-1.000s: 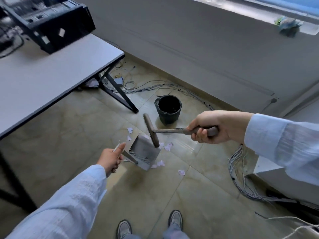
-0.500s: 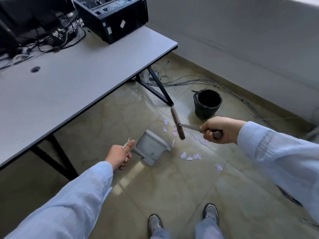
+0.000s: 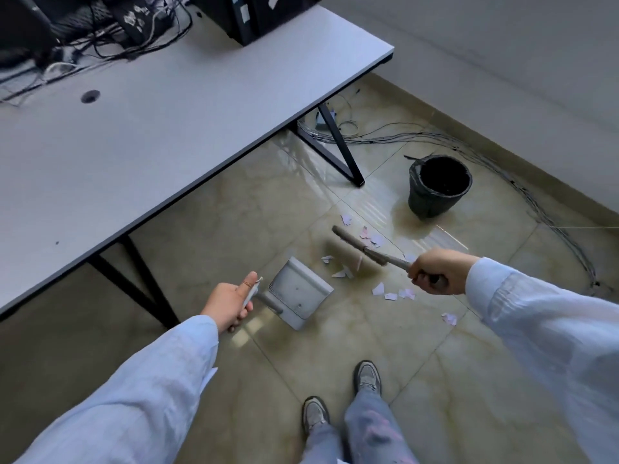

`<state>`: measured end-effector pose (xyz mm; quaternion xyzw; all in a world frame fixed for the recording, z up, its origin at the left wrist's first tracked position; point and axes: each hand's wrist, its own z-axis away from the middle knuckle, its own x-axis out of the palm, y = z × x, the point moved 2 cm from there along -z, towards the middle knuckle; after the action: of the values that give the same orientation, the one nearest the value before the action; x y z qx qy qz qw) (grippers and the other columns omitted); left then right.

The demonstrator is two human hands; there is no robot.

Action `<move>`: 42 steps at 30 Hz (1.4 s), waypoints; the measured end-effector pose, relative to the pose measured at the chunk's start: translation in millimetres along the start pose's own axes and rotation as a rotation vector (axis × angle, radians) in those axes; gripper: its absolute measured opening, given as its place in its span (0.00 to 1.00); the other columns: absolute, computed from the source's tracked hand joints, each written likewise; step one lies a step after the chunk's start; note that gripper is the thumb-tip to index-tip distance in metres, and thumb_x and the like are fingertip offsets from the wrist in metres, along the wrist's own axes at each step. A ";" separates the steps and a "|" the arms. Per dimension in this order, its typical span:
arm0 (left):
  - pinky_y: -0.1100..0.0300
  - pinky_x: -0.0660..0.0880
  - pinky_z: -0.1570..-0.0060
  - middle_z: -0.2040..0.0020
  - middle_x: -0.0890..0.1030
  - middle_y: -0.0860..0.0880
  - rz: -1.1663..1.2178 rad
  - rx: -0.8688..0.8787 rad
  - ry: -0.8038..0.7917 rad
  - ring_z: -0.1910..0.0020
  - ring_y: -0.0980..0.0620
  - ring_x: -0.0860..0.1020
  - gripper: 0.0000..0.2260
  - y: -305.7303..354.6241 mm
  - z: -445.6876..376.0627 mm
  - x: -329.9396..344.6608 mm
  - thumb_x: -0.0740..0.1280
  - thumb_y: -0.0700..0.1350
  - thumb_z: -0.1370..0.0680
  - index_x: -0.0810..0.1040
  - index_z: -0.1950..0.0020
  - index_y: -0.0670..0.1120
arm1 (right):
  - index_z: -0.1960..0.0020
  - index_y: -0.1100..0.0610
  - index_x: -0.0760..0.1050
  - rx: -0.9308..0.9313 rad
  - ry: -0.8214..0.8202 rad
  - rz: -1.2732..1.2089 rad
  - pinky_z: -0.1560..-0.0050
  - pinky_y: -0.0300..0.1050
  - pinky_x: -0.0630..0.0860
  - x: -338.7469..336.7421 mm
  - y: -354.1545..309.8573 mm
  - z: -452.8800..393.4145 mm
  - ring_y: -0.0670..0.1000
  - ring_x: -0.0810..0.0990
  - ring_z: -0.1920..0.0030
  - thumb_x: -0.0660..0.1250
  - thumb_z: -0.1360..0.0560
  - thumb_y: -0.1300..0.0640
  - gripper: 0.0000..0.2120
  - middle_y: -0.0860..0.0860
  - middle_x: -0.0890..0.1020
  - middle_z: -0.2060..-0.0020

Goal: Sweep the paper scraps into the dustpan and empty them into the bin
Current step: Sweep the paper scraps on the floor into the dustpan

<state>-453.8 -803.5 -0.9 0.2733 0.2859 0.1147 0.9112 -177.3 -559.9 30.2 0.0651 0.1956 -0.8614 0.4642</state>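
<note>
Nearest me, the left hand (image 3: 231,304) is clamped on the handle of the grey dustpan (image 3: 298,291), a light, stiff thing. The right hand (image 3: 435,272) grips the brush (image 3: 358,244) by its handle. Featherlight paper scraps (image 3: 370,237) lie scattered on the floor; they look likely to flutter. Beyond stands the black bin (image 3: 437,185).
</note>
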 end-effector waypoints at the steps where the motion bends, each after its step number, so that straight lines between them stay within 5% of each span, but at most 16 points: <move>1: 0.68 0.59 0.82 0.81 0.67 0.47 -0.010 -0.010 0.006 0.86 0.52 0.61 0.29 -3.5 -2.0 -1.4 0.61 0.62 0.23 0.71 0.71 0.40 | 0.62 0.60 0.68 0.010 -0.007 0.000 0.80 0.28 0.61 0.3 1.2 -6.0 0.45 0.67 0.87 0.59 0.24 0.66 0.08 0.55 0.71 0.69; 7: 0.66 0.61 0.79 0.81 0.67 0.48 -0.052 -0.052 0.029 0.84 0.51 0.63 0.29 -27.0 -16.1 -4.0 0.61 0.62 0.23 0.72 0.72 0.40 | 0.55 0.60 0.67 0.035 -0.003 -0.094 0.80 0.28 0.66 8.3 -0.9 -28.8 0.46 0.68 0.87 0.60 0.23 0.65 0.03 0.55 0.69 0.68; 15: 0.65 0.61 0.78 0.81 0.68 0.48 -0.050 -0.104 -0.007 0.82 0.51 0.63 0.29 -52.0 -35.2 11.4 0.60 0.64 0.23 0.71 0.72 0.41 | 0.65 0.59 0.61 0.020 0.039 -0.110 0.81 0.27 0.65 32.2 -8.0 -38.5 0.46 0.63 0.89 0.54 0.26 0.67 0.10 0.55 0.67 0.70; 32: 0.64 0.62 0.77 0.81 0.69 0.49 0.005 -0.118 -0.036 0.81 0.50 0.64 0.29 -64.7 -68.6 27.9 0.60 0.66 0.25 0.73 0.71 0.41 | 0.49 0.63 0.70 0.078 -0.110 -0.055 0.82 0.28 0.65 81.5 -10.5 -33.1 0.45 0.65 0.88 0.57 0.23 0.65 0.05 0.56 0.71 0.69; 42: 0.63 0.63 0.76 0.80 0.70 0.49 0.031 -0.139 -0.014 0.81 0.50 0.65 0.29 -74.3 -69.0 25.4 0.60 0.67 0.25 0.73 0.71 0.42 | 0.54 0.65 0.72 0.052 -0.136 0.057 0.84 0.30 0.64 50.6 -36.1 -8.8 0.44 0.65 0.85 0.59 0.22 0.63 0.06 0.57 0.72 0.69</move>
<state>-469.6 -825.7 -101.9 0.2148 0.2667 0.1465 0.9280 -236.1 -577.8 17.2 0.0238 0.1393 -0.8550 0.4990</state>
